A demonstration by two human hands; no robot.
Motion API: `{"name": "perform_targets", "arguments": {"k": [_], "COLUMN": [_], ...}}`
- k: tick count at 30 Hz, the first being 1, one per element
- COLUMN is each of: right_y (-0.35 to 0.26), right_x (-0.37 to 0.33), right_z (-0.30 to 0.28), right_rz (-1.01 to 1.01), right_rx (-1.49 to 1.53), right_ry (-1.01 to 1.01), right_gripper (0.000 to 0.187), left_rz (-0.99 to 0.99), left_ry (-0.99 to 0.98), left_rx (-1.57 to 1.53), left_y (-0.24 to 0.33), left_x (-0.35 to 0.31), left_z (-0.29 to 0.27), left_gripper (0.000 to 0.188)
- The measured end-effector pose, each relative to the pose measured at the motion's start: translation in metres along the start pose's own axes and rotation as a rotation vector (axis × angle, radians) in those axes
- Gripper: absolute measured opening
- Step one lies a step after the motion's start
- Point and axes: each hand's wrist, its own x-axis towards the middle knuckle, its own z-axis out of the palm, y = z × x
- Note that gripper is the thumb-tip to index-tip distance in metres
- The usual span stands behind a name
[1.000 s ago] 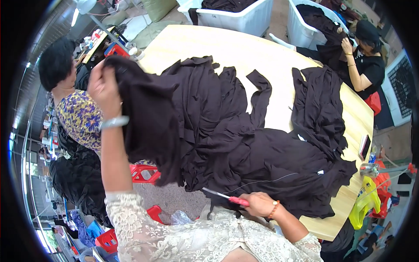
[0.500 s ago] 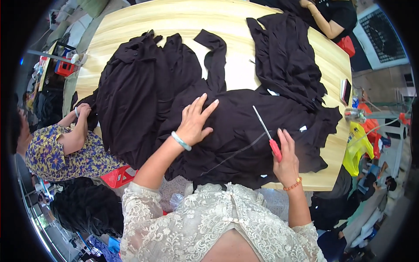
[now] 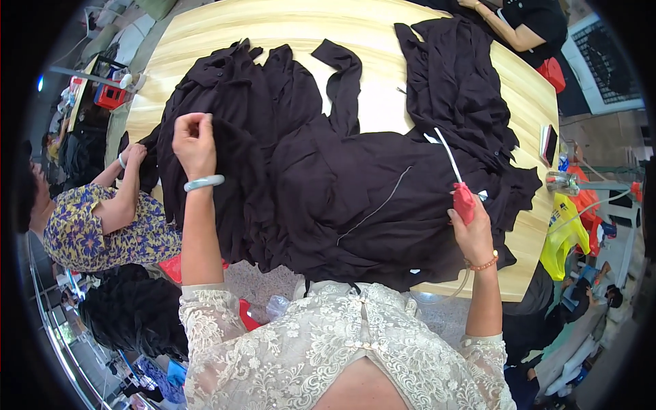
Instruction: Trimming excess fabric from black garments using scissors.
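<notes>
Raised at the left, my left hand [image 3: 196, 145] is closed, its fingertips pinched on dark cloth of a black garment [image 3: 239, 160]. My right hand [image 3: 475, 232] grips a red air blow gun [image 3: 464, 202] with a long thin metal nozzle. From its handle a pale hose [image 3: 459, 287] curves down past my wrist. The nozzle tilts up and away over another black garment [image 3: 383, 239] spread in front of me. Across that garment runs a thin pale line [image 3: 374, 213]; I cannot tell if it is thread or seam.
More black clothes [image 3: 458, 89] lie heaped at the far right of the wooden table [image 3: 273, 20]. A phone-like object [image 3: 548, 145] rests at its right edge. A yellow bag [image 3: 566, 236] hangs beyond. One person [image 3: 102, 222] handles cloth at left; another [image 3: 523, 27] is at far right.
My left hand has gone from lying spread on the garment to closed, raised and farther left, with cloth drawn along. The right hand and blow gun have shifted right and slightly away.
</notes>
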Motion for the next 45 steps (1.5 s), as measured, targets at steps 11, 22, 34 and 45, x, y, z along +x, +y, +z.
{"name": "perform_targets", "arguments": {"k": [11, 22, 34, 45], "right_y": [-0.008, -0.003, -0.011, -0.068], "right_x": [-0.002, 0.014, 0.007, 0.008], "right_z": [-0.033, -0.09, -0.066, -0.02], "right_rz": [0.046, -0.057, 0.101, 0.051], "right_rx": [0.23, 0.071, -0.236, -0.179], "right_ry": [0.087, 0.368, 0.235, -0.098], "right_gripper": [0.034, 0.021, 0.033, 0.032], "left_rz": [-0.126, -0.069, -0.68, -0.478], "left_ry": [-1.084, -0.679, -0.116, -0.037], "left_rx": [-0.124, -0.153, 0.058, 0.14], "left_y": [0.094, 0.083, 0.007, -0.05], "left_x": [-0.179, -0.27, -0.249, -0.202], "left_z": [-0.003, 0.016, -0.02, -0.001], "left_gripper": [0.029, 0.012, 0.06, 0.016]}}
